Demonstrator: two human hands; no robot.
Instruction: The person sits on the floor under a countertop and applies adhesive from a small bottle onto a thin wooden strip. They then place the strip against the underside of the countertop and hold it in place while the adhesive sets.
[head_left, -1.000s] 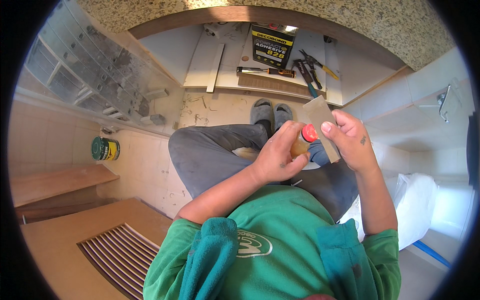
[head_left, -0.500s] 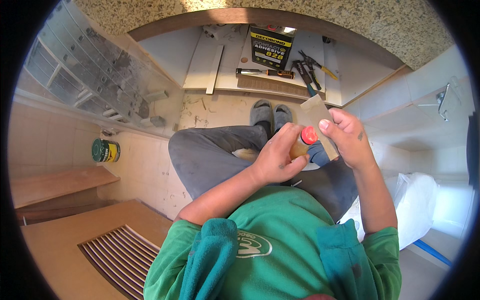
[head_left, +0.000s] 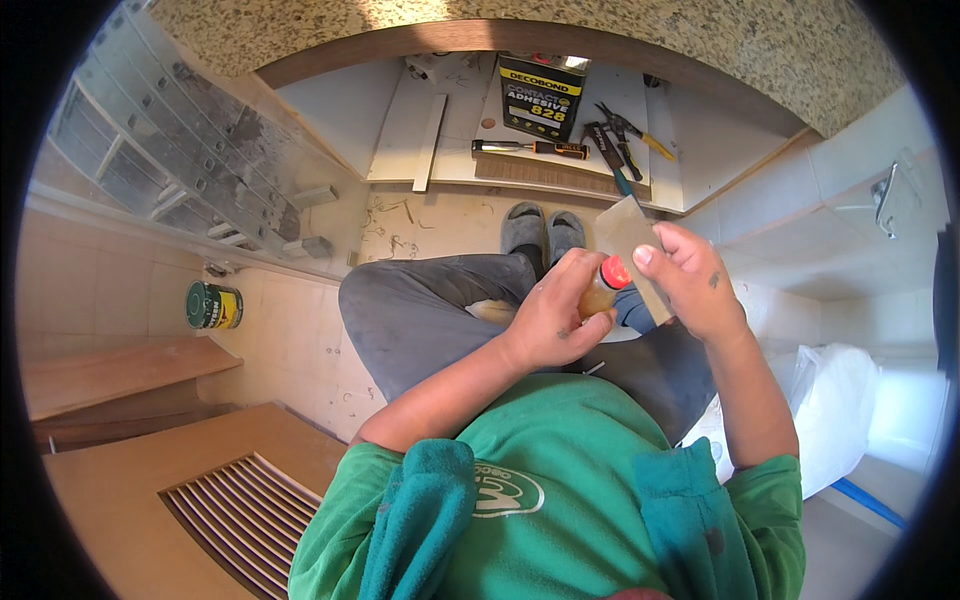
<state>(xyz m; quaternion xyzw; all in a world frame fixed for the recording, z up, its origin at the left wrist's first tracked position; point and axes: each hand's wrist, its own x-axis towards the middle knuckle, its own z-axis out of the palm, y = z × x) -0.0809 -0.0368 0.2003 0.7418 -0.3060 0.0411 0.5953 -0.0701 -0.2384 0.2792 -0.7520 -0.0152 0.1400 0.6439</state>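
Note:
My left hand [head_left: 562, 312] is wrapped round a small clear bottle [head_left: 597, 298] with amber contents and a red cap [head_left: 615, 271]. Right beside it, my right hand [head_left: 695, 280] grips a flat tan strip [head_left: 629, 232], thumb on its face and the other fingers out of sight behind it. The strip is held tilted over my lap, its lower end close to the bottle; whether the two touch I cannot tell. Below both hands are my grey trousers [head_left: 420, 305], and past them my feet in grey slippers [head_left: 522, 228].
A cabinet ahead, under a speckled stone counter [head_left: 480, 15], holds a black adhesive tin [head_left: 540, 95], a chisel [head_left: 530, 149], pliers [head_left: 640, 130] and a white strip [head_left: 430, 143]. At left are a green can [head_left: 214, 305] and a slatted panel [head_left: 120, 470]; a white plastic bag [head_left: 830, 410] is at right.
The tan strip and my right hand have shifted very slightly to the left and down. My left hand keeps its hold on the bottle, nearly unmoved.

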